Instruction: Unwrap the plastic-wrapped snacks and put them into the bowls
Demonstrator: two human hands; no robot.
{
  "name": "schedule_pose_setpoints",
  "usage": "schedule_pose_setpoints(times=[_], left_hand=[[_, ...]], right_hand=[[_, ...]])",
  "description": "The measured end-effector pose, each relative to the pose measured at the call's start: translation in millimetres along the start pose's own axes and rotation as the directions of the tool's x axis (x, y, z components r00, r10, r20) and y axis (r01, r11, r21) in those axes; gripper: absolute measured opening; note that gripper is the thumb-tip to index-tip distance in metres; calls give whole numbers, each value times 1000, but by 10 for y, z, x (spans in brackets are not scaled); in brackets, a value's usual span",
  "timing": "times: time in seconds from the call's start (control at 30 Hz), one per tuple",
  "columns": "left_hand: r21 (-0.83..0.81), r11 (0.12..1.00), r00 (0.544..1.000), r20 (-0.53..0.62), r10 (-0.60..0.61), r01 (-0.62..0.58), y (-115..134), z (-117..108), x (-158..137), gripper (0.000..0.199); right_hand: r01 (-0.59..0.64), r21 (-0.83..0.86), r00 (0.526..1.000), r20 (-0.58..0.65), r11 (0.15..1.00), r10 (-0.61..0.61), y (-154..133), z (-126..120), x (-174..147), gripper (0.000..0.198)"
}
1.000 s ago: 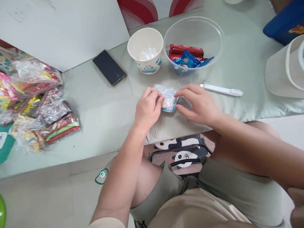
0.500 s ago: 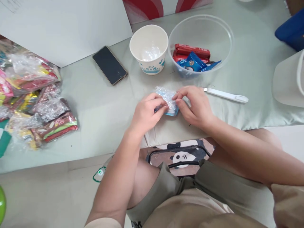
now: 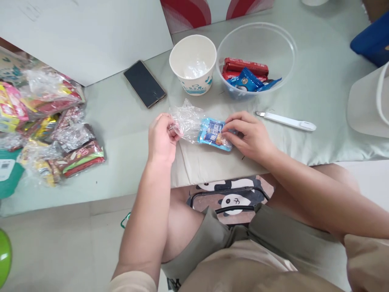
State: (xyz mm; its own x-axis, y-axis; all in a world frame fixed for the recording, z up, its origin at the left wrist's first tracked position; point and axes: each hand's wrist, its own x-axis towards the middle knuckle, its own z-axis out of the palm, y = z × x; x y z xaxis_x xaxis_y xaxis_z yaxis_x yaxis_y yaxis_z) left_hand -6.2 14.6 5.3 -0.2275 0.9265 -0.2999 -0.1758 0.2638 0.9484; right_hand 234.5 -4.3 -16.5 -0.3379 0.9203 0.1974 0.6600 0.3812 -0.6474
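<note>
A small blue snack packet (image 3: 212, 133) lies on the cloth-covered table in front of me. My right hand (image 3: 247, 134) has its thumb and fingertips closed on the packet's right side. Crumpled clear plastic wrap (image 3: 190, 121) stretches leftward from the packet. Its left end is pinched in my left hand (image 3: 163, 136), and part of it overlaps the packet's left edge. Just right of my right hand lies a white-handled utility knife (image 3: 287, 121). A white paper tub (image 3: 194, 87) with clear plastic inside stands behind the wrap.
A clear plastic bowl (image 3: 293, 61) with red and blue packets stands behind my right hand. A phone (image 3: 144, 83) lies left of the tub. Wrapped snacks (image 3: 73, 142) are piled at left. A white bin (image 3: 363, 105) stands at right.
My left hand has moved left, drawing the clear wrap off most of the blue packet, whose printed front now shows. My right hand stays at the packet's right side.
</note>
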Motion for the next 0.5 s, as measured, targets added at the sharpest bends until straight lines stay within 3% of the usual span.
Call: schedule_pose_setpoints(times=[0.1, 0.23, 0.37, 0.5], left_hand=[[123, 992, 998, -49, 26, -20, 1, -44, 23, 30], [245, 969, 989, -129, 74, -40, 26, -87, 43, 24], [253, 967, 983, -165, 85, -42, 52, -98, 42, 27], [322, 945, 971, -204, 127, -56, 39, -143, 55, 29]], right_hand=[[-25, -19, 999, 22, 1000, 25, 24, -23, -5, 18], [46, -8, 999, 25, 999, -46, 35, -39, -17, 25], [94, -15, 990, -104, 995, -95, 29, -40, -55, 25], [166, 3, 946, -284, 986, -158, 24, -89, -98, 17]])
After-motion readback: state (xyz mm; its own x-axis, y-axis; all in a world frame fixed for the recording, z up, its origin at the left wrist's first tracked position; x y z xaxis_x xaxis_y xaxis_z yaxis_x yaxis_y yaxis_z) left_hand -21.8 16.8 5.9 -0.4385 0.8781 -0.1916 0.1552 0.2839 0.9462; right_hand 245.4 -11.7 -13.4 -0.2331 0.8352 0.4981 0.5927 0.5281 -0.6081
